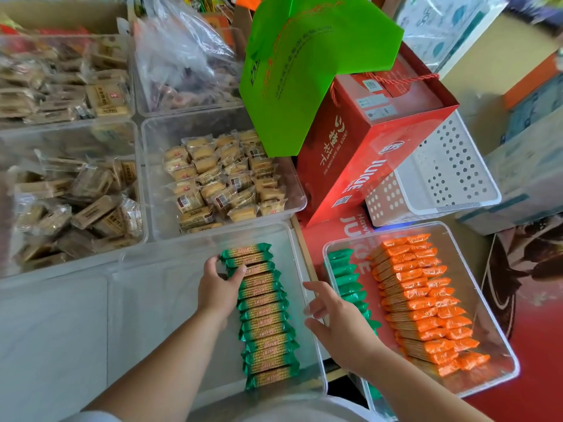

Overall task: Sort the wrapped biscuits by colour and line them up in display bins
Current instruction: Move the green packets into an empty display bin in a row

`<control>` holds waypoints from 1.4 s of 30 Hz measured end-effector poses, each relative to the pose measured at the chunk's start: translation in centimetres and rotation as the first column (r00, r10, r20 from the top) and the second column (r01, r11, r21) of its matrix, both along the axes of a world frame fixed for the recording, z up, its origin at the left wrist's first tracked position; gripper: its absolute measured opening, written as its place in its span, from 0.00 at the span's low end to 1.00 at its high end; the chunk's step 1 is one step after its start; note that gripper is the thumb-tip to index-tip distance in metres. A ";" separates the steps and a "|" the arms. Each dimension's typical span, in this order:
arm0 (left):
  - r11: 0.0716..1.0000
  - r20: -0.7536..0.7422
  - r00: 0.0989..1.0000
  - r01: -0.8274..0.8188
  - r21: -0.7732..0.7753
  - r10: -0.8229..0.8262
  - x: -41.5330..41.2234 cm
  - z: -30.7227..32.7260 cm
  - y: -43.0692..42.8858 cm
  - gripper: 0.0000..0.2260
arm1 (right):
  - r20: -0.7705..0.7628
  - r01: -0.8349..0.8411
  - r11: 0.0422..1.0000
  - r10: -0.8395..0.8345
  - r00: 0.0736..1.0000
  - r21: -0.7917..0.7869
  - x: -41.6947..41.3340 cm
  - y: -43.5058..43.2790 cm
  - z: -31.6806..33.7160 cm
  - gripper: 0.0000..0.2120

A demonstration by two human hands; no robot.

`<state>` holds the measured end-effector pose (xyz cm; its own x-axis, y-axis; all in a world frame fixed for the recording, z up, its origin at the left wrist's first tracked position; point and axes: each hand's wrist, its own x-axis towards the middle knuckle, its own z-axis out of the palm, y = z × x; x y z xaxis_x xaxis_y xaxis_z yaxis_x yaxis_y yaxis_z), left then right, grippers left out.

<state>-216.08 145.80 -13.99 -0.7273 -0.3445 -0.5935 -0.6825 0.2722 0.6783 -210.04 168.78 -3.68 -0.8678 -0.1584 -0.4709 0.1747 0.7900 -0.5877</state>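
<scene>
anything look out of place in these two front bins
Yes, the right bin mixes colours: a column of green biscuits lies along its left wall beside the orange rows, while the green row sits in the left bin.

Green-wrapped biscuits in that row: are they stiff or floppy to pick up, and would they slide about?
Probably stiff in the middle: the green-wrapped biscuits keep straight bar shapes, and only the crimped ends look floppy. Likely slippery: glossy wrappers on a smooth clear bin.
</scene>
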 end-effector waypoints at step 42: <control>0.482 -0.299 0.404 0.500 -0.719 -0.865 12.8 9.0 13.9 0.23 | 0.066 -0.488 0.859 0.484 0.873 0.153 4.6 16.4 -3.1 0.34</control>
